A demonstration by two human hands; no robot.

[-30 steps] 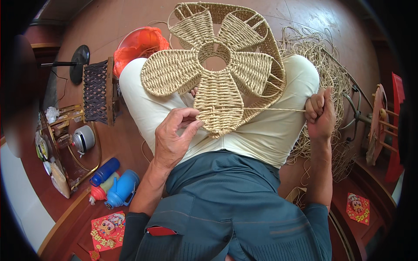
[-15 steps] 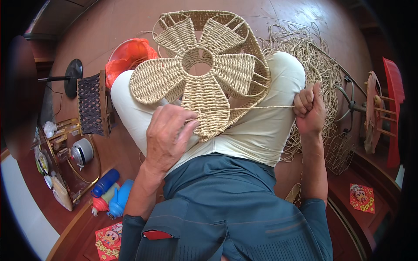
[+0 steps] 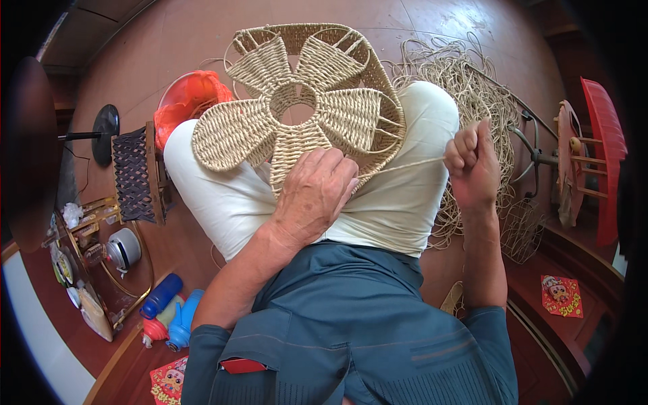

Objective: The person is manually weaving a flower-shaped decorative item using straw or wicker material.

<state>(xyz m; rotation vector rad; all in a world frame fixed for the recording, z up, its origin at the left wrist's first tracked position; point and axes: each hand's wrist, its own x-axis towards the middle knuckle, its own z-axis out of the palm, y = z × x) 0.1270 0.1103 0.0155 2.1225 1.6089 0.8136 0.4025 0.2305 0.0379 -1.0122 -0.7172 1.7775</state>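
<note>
A flower-shaped woven straw basket (image 3: 231, 131) with a round hole at its centre and several petals rests across my lap. My left hand (image 3: 316, 187) lies over the nearest petal, fingers curled round its right edge and covering much of its lower end. From beside those fingers a straw cord (image 3: 413, 164) runs taut to the right. Its other end is in my right hand (image 3: 474, 162), closed in a fist above my right knee. On the far and right petals, bare wire frame shows beyond the weaving.
A big tangle of straw cord (image 3: 496, 111) lies on the floor at the right, next to a red stool (image 3: 604, 162). An orange-lined bucket (image 3: 172, 111) and a dark woven seat (image 3: 138, 172) stand left. Bottles (image 3: 162, 295) and a metal pot (image 3: 125, 250) are at lower left.
My left hand has moved right and onto the nearest petal, its fingers now over the petal's right edge. The right hand still holds the cord out to the side.
</note>
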